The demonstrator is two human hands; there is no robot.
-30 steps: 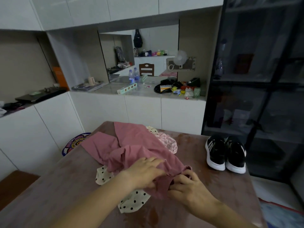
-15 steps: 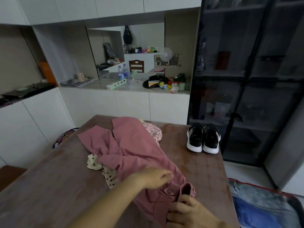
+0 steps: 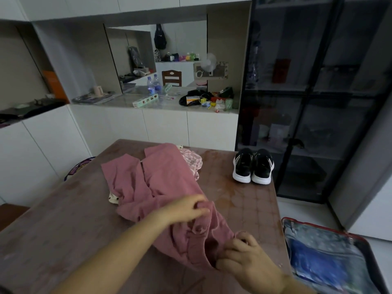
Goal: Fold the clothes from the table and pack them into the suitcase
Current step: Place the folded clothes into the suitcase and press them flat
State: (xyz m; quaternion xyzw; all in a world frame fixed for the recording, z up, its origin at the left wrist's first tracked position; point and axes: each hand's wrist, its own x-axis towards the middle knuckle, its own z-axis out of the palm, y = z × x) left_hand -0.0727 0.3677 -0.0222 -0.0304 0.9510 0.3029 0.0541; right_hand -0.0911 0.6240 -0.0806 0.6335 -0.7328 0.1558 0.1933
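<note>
Head view: a brown bench [image 3: 63,219] is shown, with an open suitcase [image 3: 314,225] on the floor at its right. A pink garment [image 3: 161,187] is spread on the bench, with 2 black shoes [image 3: 252,166] set beyond it. The garment's near end is pinched by fingers of the left hand [image 3: 186,209] and gripped in curled fingers of the right hand [image 3: 244,262].

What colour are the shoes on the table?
The shoes are black with white soles and white side stripes; the head view shows them.
</note>
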